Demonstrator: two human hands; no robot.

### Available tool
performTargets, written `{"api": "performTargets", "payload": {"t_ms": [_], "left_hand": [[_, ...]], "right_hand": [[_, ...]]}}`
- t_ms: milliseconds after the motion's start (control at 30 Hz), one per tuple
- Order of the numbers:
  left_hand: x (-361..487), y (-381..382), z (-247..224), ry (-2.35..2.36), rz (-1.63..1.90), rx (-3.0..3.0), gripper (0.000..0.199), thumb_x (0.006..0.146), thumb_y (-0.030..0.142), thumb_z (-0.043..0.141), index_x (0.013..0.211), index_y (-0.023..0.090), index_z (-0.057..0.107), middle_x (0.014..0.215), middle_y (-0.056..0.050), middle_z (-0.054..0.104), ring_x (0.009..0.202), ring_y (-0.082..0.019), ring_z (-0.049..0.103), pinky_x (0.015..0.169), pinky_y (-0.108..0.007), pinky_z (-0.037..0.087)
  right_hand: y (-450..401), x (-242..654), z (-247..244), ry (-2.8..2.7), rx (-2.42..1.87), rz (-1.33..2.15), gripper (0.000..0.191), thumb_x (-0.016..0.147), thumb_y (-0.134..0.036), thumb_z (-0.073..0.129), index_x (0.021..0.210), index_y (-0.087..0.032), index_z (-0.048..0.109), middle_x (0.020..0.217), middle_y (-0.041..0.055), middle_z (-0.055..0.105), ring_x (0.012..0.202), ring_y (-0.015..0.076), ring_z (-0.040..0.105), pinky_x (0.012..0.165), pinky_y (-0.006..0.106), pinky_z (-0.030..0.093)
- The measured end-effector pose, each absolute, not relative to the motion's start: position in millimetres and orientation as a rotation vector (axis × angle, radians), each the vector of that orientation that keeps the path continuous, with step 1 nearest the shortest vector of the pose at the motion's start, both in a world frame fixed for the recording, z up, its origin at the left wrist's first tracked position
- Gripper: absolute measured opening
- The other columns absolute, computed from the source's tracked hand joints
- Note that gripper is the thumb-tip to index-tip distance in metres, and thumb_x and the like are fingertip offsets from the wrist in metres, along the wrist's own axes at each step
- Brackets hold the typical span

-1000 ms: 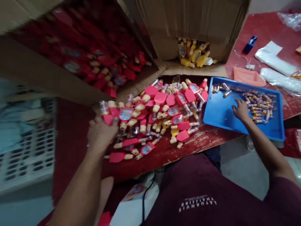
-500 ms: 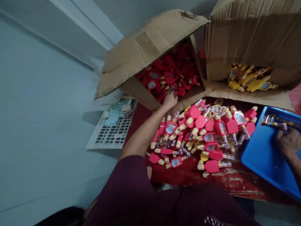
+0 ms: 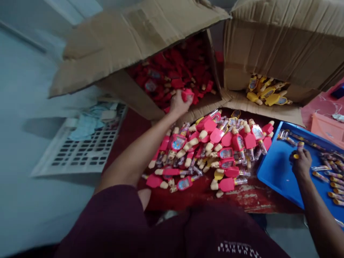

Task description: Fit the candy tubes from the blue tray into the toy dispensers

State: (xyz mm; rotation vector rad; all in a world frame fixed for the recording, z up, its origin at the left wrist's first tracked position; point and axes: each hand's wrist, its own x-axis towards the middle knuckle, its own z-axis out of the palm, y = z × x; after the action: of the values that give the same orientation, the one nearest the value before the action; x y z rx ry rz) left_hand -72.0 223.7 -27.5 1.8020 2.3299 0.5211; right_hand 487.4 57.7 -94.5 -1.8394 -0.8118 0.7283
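Gripping one red toy (image 3: 188, 94) in my left hand (image 3: 179, 105), I hold it at the mouth of the left of two cardboard boxes (image 3: 120, 43). My right hand (image 3: 301, 163) is closed round slim tubes (image 3: 300, 145), two ends showing, above one blue tray (image 3: 276, 172). The heaped toys (image 3: 212, 143) between defy counting.

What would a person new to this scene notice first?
Probably the heap of bright pink pieces on the red table, mid-picture. Next, the blue tray of small tubes at the right, then the open carton toward the upper left, where the left hand holds a pink piece.
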Motion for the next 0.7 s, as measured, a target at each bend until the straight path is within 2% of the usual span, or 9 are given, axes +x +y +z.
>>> {"api": "performTargets", "payload": {"t_ms": [67,133,233,300,400,467,533,600,700], "left_hand": [[-50.9,186.4,-4.1,2.110,0.748,1.929,0.041,0.088,0.038,0.065,0.119,0.017,0.050,0.103,-0.009,0.066,0.097,-0.023,0.065,0.087,-0.035,0.050],[-19.8,138.6,19.0,1.832,0.923,2.007,0.040,0.085,0.038,0.068,0.115,0.018,0.051,0.094,-0.004,0.064,0.087,-0.020,0.064,0.082,-0.035,0.051],[32.3,58.9,45.6,1.475,0.908,1.988,0.032,0.091,0.041,0.061,0.112,0.018,0.053,0.087,-0.001,0.064,0.077,-0.016,0.063,0.076,-0.032,0.052],[60.7,11.6,54.1,1.295,0.814,1.993,0.035,0.092,0.048,0.060,0.109,0.018,0.056,0.084,-0.001,0.064,0.074,-0.016,0.063,0.073,-0.031,0.052],[86.5,-38.3,53.3,1.166,0.647,2.083,0.046,0.089,0.058,0.062,0.109,0.017,0.059,0.086,-0.004,0.067,0.079,-0.020,0.065,0.075,-0.033,0.052],[93.4,-58.0,48.9,1.122,0.553,2.158,0.048,0.088,0.057,0.063,0.114,0.017,0.059,0.093,-0.007,0.068,0.086,-0.023,0.066,0.079,-0.035,0.053],[95.1,-71.1,45.5,1.086,0.509,2.192,0.048,0.089,0.054,0.063,0.119,0.015,0.058,0.098,-0.009,0.069,0.091,-0.024,0.067,0.083,-0.036,0.052],[94.6,-81.1,44.4,1.061,0.487,2.184,0.048,0.091,0.053,0.062,0.120,0.015,0.057,0.098,-0.009,0.069,0.090,-0.023,0.067,0.082,-0.036,0.052],[94.0,-94.8,45.4,1.066,0.421,2.189,0.043,0.092,0.053,0.059,0.115,0.016,0.057,0.093,-0.007,0.068,0.084,-0.022,0.067,0.077,-0.033,0.052]], "right_hand": [[49.4,463.6,-63.7,-0.803,-1.708,0.951,0.039,0.075,-0.056,0.058,0.093,-0.023,0.051,0.072,-0.0025,0.048,0.051,0.0104,0.041,0.048,0.025,0.037],[32.3,434.8,-31.5,-0.829,-1.532,1.190,0.038,0.074,-0.049,0.065,0.100,-0.023,0.055,0.075,-0.0029,0.049,0.052,0.0085,0.042,0.048,0.023,0.036],[-2.9,393.8,10.7,-0.976,-1.262,1.402,0.028,0.080,-0.041,0.069,0.100,-0.025,0.058,0.068,-0.0049,0.046,0.050,0.0082,0.041,0.047,0.022,0.035],[-26.6,375.0,31.7,-1.210,-1.232,1.353,0.024,0.085,-0.040,0.069,0.101,-0.025,0.061,0.066,-0.0045,0.049,0.051,0.0094,0.044,0.048,0.024,0.037],[-55.6,361.6,52.9,-1.673,-1.273,1.152,0.023,0.087,-0.038,0.071,0.106,-0.024,0.067,0.086,0.0017,0.062,0.068,0.0126,0.056,0.059,0.026,0.043],[-68.6,358.4,60.4,-1.947,-1.239,1.010,0.024,0.089,-0.036,0.070,0.110,-0.024,0.069,0.099,0.0044,0.065,0.080,0.0153,0.060,0.067,0.028,0.046],[-77.4,356.2,62.9,-2.135,-1.148,0.921,0.028,0.092,-0.034,0.066,0.118,-0.025,0.067,0.100,0.0050,0.067,0.083,0.0167,0.062,0.070,0.030,0.048],[-84.4,353.9,62.0,-2.241,-1.069,0.871,0.033,0.093,-0.033,0.064,0.125,-0.024,0.064,0.101,0.0060,0.068,0.084,0.0177,0.064,0.070,0.030,0.049],[-95.4,351.0,58.7,-2.288,-1.026,0.863,0.031,0.094,-0.034,0.063,0.122,-0.022,0.062,0.104,0.0087,0.069,0.085,0.0195,0.066,0.070,0.032,0.051]]}}
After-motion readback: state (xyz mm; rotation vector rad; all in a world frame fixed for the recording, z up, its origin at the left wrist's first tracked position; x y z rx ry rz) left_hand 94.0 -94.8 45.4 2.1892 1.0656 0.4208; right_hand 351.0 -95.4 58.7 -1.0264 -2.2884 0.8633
